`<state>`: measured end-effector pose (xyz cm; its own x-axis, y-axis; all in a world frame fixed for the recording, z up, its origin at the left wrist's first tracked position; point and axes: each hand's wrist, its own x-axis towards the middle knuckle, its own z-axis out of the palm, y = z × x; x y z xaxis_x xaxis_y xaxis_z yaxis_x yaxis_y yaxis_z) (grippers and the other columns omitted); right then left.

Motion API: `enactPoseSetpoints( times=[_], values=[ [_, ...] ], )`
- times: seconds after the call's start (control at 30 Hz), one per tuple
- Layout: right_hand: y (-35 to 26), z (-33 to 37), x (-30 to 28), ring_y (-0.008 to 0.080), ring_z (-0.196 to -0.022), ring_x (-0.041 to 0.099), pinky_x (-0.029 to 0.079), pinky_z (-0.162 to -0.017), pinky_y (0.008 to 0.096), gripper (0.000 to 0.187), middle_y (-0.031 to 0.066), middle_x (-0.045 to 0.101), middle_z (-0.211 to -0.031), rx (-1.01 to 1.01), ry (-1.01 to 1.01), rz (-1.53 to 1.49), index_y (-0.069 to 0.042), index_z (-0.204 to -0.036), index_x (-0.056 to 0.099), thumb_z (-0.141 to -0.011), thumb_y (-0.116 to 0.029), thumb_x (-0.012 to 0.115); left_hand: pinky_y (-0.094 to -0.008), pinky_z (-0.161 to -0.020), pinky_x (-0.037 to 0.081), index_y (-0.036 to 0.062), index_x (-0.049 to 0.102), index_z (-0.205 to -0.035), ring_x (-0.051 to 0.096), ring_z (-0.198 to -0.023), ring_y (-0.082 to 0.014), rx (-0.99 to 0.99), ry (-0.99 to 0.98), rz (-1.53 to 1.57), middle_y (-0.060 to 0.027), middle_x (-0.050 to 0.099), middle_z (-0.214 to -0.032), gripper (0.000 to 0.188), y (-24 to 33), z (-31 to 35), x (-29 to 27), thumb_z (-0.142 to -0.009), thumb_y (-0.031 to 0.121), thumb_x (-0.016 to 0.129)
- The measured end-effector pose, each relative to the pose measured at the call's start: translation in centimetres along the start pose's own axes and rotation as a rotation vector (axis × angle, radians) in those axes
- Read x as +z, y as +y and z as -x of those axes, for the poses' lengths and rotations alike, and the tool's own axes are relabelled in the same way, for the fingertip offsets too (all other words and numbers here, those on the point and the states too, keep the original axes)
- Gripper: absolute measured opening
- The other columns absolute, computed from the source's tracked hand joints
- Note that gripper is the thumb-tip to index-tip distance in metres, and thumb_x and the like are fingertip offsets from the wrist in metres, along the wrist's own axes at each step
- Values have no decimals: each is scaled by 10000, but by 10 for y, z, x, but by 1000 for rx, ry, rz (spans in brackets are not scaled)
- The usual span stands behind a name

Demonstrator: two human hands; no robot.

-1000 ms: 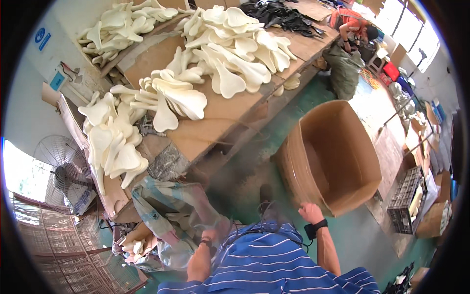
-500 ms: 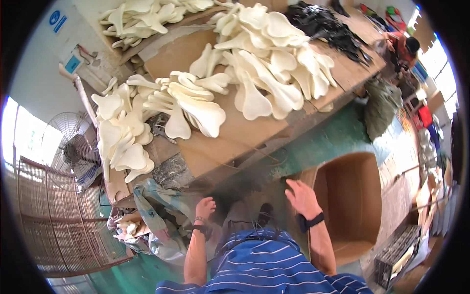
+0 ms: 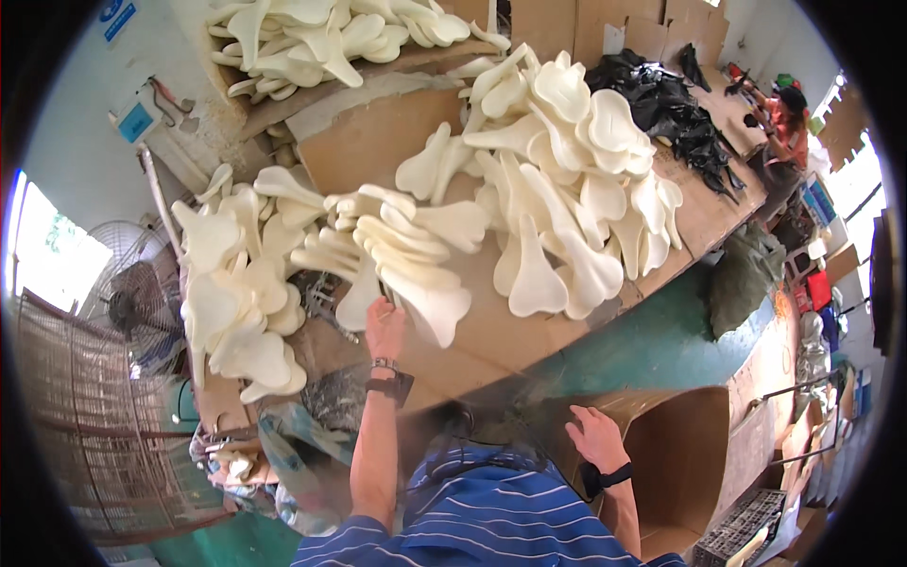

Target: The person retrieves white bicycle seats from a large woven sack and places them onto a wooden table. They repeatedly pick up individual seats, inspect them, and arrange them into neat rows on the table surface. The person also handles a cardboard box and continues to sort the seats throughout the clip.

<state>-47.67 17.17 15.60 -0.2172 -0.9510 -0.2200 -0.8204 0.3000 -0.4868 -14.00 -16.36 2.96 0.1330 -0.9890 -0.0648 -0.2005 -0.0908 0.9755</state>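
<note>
My left hand reaches to the front edge of a stack of cream saddle-shaped pads on the table, which look like foam bicycle seat pads. Its fingers are curled at the lowest pads; whether they grip one is hidden. Held low, my right hand is open and empty, fingers apart, beside the left side of a large cardboard box. More pads lie in a heap at the table's left end and in a bigger heap right of the stack.
Cardboard covers the table. Black limp pieces lie at its far right, near another person. More pads fill a raised shelf behind. A fan stands left, a dark green sack right, and a plastic crate lower right.
My left hand has moved forward from in front of my body to the pad stack. My right hand stays low, by the box. The view has shifted, bringing the table lower in the picture.
</note>
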Motion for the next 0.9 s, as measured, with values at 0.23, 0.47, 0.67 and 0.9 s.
enactPoseSetpoints(
  times=[0.23, 0.47, 0.67, 0.9],
  values=[
    [-72, -100, 10, 344, -913, 691, 579, -749, 447, 262, 143, 689, -951, -212, 87, 101, -59, -1068, 649, -922, -276, 657, -351, -839, 536, -21, 599, -1280, 649, -917, -200, 5, -18, -129, -100, 702, -1101, 513, 29, -88, 14, -858, 180, 810],
    [-133, -232, 49, 358, -1037, 666, 565, -860, 448, 552, 186, 629, -1140, -384, 54, -102, -23, -1372, 512, -882, -225, 666, -392, -961, 513, -26, 630, -1284, 663, -1063, -276, 256, -18, -313, -177, 699, -1190, 465, 71, -71, 23, -900, 195, 771],
    [-216, -341, 138, 415, -1217, 573, 528, -960, 479, 913, 249, 564, -1318, -443, 267, -357, 24, -1459, 418, -681, -190, 845, -516, -839, 617, 23, 622, -1259, 692, -1003, -397, 432, 8, -675, -213, 687, -1202, 509, 96, -77, 32, -902, 340, 796],
    [-226, -358, 177, 341, -1153, 597, 504, -891, 481, 546, 195, 646, -1188, -374, 161, -106, -12, -1344, 553, -904, -323, 641, -506, -868, 598, 15, 600, -1288, 677, -1035, -386, 550, -56, -359, -213, 670, -1232, 533, 129, -64, 71, -905, 334, 789]
  ],
)
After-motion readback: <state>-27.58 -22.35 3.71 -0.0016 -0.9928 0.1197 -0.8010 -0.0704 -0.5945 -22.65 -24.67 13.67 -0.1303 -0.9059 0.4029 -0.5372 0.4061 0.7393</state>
